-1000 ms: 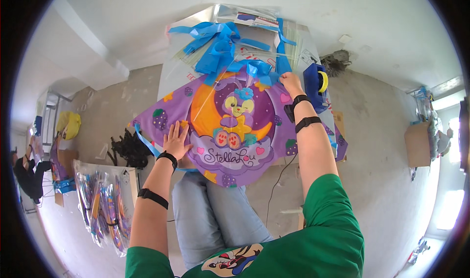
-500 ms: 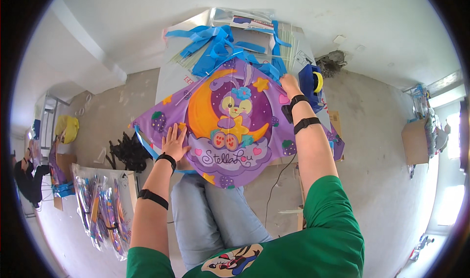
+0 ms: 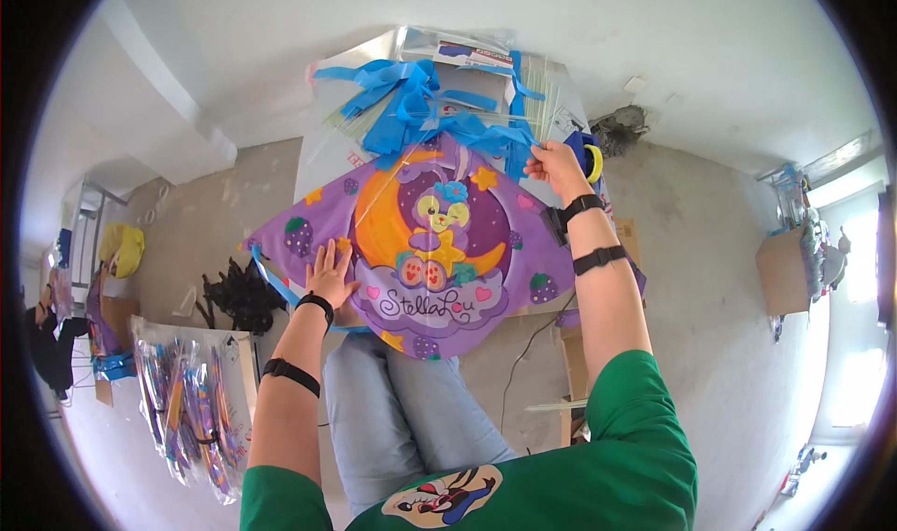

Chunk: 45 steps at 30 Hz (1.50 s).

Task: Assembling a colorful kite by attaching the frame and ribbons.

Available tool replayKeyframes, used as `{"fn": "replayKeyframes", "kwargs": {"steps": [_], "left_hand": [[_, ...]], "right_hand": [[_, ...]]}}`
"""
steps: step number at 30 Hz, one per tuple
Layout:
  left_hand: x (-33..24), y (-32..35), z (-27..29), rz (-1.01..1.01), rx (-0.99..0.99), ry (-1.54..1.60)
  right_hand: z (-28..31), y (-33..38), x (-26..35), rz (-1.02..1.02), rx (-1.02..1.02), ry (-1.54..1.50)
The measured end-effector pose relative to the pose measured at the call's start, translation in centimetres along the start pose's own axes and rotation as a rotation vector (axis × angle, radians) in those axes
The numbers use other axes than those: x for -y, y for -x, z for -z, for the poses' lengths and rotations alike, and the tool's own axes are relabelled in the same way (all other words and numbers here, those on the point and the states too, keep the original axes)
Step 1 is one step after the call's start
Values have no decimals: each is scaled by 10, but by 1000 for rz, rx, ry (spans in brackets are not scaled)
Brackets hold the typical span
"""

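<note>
A purple diamond-shaped kite point(image 3: 434, 251), printed with a cartoon rabbit on an orange moon, lies spread over the worktable before me. My left hand point(image 3: 329, 275) rests flat on its left part with fingers spread. At the kite's upper right edge, my right hand point(image 3: 553, 168) is raised with its fingers pinched together; whatever they hold is too small to make out. Beyond the kite's top lies a tangle of blue ribbon strips point(image 3: 406, 110), close to my right fingertips. A thin pale strip or rod point(image 3: 378, 193) slants across the kite's upper left.
Thin pale rods point(image 3: 544, 82) lie at the table's far right. A blue tape dispenser point(image 3: 585, 148) stands beyond my right hand. Bagged kites point(image 3: 192, 395) are at the left, near a black heap point(image 3: 245, 297). A cable point(image 3: 528, 344) hangs right of my legs.
My right hand has drawn back slightly from the kite's edge and its fingers have turned into a raised pinch. My left hand stays flat on the kite. The view has shifted slightly.
</note>
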<state>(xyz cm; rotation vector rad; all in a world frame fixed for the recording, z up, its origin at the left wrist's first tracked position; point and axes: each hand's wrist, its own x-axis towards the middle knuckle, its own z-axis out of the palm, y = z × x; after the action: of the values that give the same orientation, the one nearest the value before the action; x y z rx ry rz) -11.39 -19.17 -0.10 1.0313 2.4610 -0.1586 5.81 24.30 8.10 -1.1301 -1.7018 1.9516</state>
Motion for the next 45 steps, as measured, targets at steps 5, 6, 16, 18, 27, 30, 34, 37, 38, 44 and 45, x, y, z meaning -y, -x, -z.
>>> {"fn": "replayKeyframes", "kwargs": {"steps": [5, 6, 16, 18, 27, 30, 34, 37, 38, 44, 45], "left_hand": [[-2, -2, 5, -5, 17, 29], [-2, -2, 8, -8, 33, 35], [-81, 76, 43, -496, -535, 577], [-116, 131, 65, -694, -565, 711], [-140, 221, 44, -907, -581, 768], [-132, 248, 31, -737, -514, 933], [-110, 280, 24, -298, -581, 1427], [-46, 297, 7, -99, -563, 1973], [-15, 307, 2, -116, -611, 2123], [215, 400, -85, 502, -979, 845], [224, 421, -86, 507, -1011, 308]], "right_hand": [[-26, 67, 6, -30, 152, -9], [-34, 82, 3, -49, 115, 24], [-88, 238, -36, -27, 247, -197], [-104, 275, -44, -33, 299, -201], [-109, 404, -46, -117, 480, -261], [-101, 427, -50, -166, 535, -310], [-75, 409, -74, -34, 373, -183], [-56, 379, -98, -29, 193, -152], [-52, 370, -99, -41, 146, -111], [-33, 246, -127, 176, -43, 412], [-29, 221, -130, 323, -107, 573]]}}
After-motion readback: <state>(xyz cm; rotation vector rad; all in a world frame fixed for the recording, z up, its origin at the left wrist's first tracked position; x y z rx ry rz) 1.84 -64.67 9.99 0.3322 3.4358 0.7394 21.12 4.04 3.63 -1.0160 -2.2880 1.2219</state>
